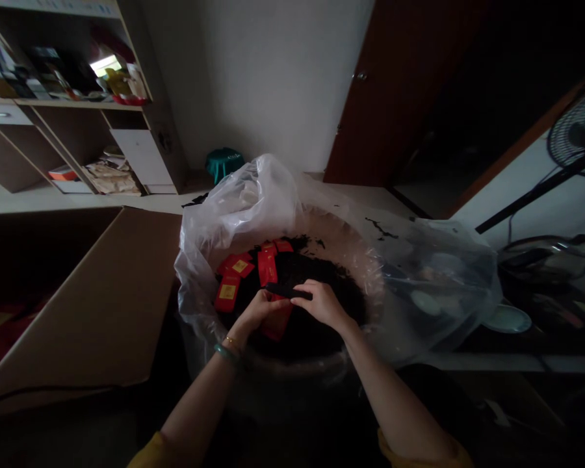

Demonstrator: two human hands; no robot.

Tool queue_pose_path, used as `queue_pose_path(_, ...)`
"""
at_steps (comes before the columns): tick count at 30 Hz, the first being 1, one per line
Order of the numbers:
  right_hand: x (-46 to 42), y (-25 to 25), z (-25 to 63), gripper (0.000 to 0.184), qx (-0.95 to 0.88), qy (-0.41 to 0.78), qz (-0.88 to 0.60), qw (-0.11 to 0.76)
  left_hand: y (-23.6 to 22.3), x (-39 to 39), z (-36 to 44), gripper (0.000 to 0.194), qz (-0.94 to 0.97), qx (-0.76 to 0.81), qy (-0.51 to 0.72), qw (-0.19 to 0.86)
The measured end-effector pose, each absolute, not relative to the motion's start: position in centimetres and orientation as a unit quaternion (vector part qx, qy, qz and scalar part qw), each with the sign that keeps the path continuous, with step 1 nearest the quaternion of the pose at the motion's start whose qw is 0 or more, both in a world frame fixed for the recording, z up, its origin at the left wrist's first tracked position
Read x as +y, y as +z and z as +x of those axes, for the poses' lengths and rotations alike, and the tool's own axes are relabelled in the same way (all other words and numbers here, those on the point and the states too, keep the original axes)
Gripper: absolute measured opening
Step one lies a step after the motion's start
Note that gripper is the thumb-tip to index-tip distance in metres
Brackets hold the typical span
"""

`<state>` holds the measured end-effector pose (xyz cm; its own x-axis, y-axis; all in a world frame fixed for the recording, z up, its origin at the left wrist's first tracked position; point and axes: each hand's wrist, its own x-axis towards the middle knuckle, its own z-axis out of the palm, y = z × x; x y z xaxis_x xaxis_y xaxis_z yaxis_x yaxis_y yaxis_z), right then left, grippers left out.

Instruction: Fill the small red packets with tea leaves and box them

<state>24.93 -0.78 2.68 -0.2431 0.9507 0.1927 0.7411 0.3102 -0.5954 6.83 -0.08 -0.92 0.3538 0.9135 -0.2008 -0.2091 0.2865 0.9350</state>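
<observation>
Over a wide round basket (355,234) lined with clear plastic, my left hand (256,312) and my right hand (324,304) meet near the middle. Between their pinched fingers is a small dark flat piece (283,290); dim light hides what kind it is. Below lies a heap of loose dark, leaf-like material (322,331). Several red packets rest on the heap: one with a yellow label (227,294) at the left, another upright red packet (267,267) just beyond my fingers. Under my left hand, a further red packet (275,323) is partly covered.
An open cardboard box (92,312) with red packets inside stands at the left. The plastic sheet (433,279) spreads right over a surface with a pale dish (507,319). A fan (578,133), a brown door (394,84) and shelving (82,104) surround the place.
</observation>
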Motion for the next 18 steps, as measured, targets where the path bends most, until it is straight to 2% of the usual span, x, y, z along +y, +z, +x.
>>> queue_pose_path(12, -0.9, 2.6, 24.8, 0.024, -0.753, 0.212, -0.566, 0.261, -1.4, 0.3, 6.8, 0.043, 0.448, 0.435, 0.400, 0.671)
queue_pose_path(18, -0.7, 1.7, 24.9, 0.023, -0.744, 0.248, -0.550, 0.287, -1.2, 0.3, 6.8, 0.039, 0.476, 0.443, 0.413, 0.638)
